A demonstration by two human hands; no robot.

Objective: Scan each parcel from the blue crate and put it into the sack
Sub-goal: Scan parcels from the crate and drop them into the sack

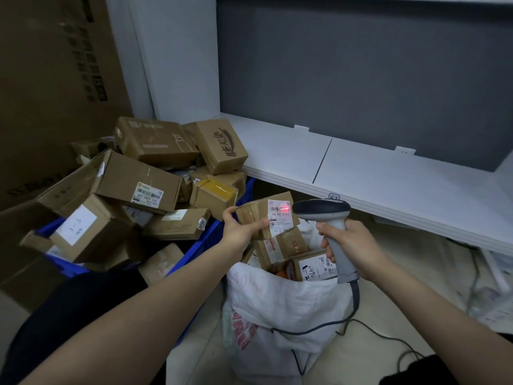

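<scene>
1. The parcel (255, 211) is in the air over the open mouth of the sack (277, 301), just right of the right rim of the crate (200, 245). Its label (280, 218) faces up, and a red scan line lies across the barcode.
2. My left grip (240, 226) holds the parcel by its left end, thumb on the top edge and fingers curled along the near face. The label is left uncovered.
3. My right grip (352, 245) is wrapped round the handle of the scanner (324, 215). Its head points at the label, close to it but not touching.
4. It is a small taped carton, so I judge it stiff, and light enough for one hand. The glossy tape may be slick, so edges and corners are the safer hold, with fingers kept off the barcode.
5. The sack is soft and its mouth sags. Other boxes (313, 265) fill it nearly to the top, so I would set this one down low rather than drop it.
6. The crate is heaped above its rim with cartons (138, 187), some of them leaning.
7. The scanner's cable (358, 309) hangs across the front of the sack to the floor. A white shelf (388, 173) runs behind.
</scene>
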